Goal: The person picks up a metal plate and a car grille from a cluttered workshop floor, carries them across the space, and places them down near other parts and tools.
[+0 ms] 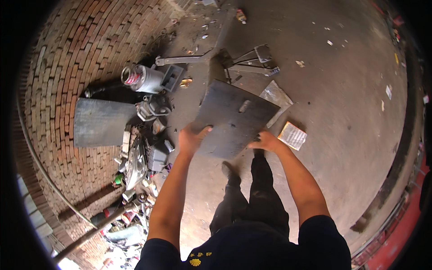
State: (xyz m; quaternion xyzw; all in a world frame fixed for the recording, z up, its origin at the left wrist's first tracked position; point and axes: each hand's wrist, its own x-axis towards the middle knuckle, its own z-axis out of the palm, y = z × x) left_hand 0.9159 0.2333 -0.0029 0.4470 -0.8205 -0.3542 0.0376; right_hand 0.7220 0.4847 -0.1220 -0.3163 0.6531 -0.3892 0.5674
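Note:
A dark, flat rectangular board [234, 119] with a small slot is held tilted in front of my legs. My left hand [191, 138] grips its left edge, thumb lying on the upper face and the other fingers hidden beneath. At the near right corner my right hand [266, 141] is closed on the same board, its fingertips partly out of sight. Just beyond the board's far edge stands a dark metal stand [219, 63] with splayed legs. Whether board and stand are joined, I cannot tell.
A clear plastic sheet [276, 98] and a flat printed box [293, 136] lie on the floor to the right. Along the brick wall [58, 90] on the left are a silver canister [148, 79], a grey panel [101, 123], a headlamp [136, 164] and piled parts.

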